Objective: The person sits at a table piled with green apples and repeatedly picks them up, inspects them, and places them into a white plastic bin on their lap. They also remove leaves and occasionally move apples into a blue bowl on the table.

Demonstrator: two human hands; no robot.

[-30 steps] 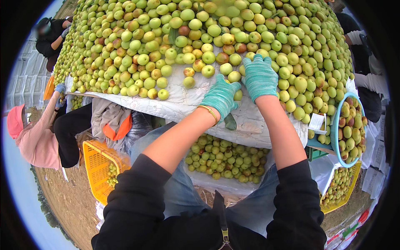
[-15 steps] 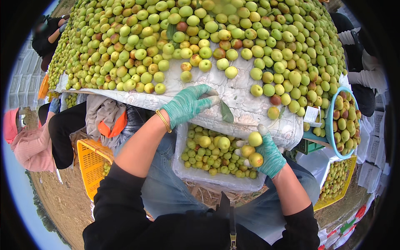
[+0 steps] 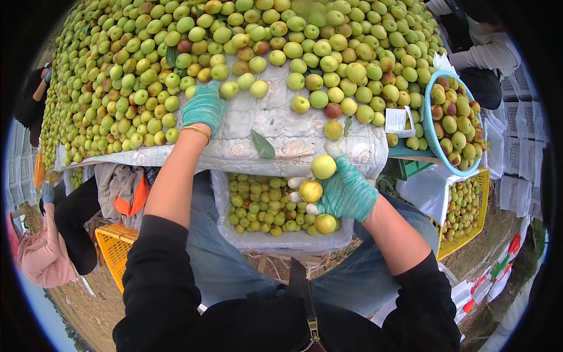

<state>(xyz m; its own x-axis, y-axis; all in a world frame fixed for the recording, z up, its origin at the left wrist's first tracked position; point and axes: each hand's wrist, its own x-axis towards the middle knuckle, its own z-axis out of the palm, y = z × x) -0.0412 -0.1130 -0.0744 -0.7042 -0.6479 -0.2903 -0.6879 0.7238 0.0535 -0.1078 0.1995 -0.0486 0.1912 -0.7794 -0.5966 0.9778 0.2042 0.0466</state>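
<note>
My right hand, in a teal knit glove with pale fingertips, is turned partly palm up above a lined crate. Its fingers curl around a yellow-green jujube and a browner jujube. Just below them another jujube shows; whether it is falling or lying in the crate I cannot tell. My left hand, gloved alike, reaches to the front edge of the big jujube pile. Jujubes lie against its fingertips, which are mostly hidden. Smaller-looking jujubes fill the crate.
A pale quilted cloth covers the table, with a loose leaf on it. At right stand a blue basin of browner jujubes and a yellow crate. Another yellow crate is at left. A person in pink sits far left.
My left hand has moved away from over the cloth, leftward to the pile. Two jujubes seen above the crate are no longer there. My right hand keeps its jujubes; the whole view has shifted.
</note>
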